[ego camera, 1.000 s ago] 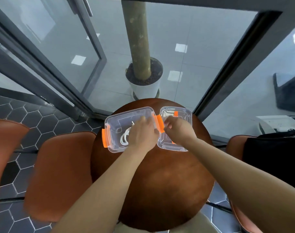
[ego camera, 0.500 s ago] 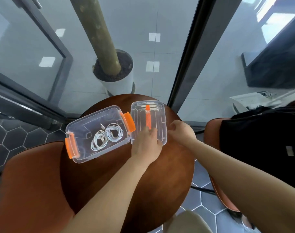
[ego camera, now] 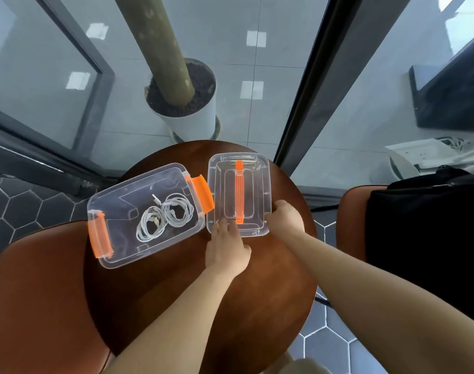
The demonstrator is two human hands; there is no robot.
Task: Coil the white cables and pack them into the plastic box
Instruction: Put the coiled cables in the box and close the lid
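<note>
A clear plastic box (ego camera: 117, 209) with orange latches lies open on the round brown table (ego camera: 230, 306). Two coiled white cables (ego camera: 164, 215) rest inside it, side by side. Right of the box lies its clear lid (ego camera: 222, 184) with an orange handle (ego camera: 239, 191). My left hand (ego camera: 226, 249) grips the lid's near edge, fingers on top of it. My right hand (ego camera: 286, 218) holds the lid's near right corner.
An orange-brown chair (ego camera: 41, 292) stands left of the table and another (ego camera: 352, 220) to the right, with a black bag (ego camera: 425, 238) on it. Beyond the table are glass walls with dark frames and a white planter (ego camera: 190, 114) holding a trunk.
My left hand left the box, uncovering the coiled cables, and went to the lid's near edge. My right hand slid to the lid's right corner. The camera view swung right.
</note>
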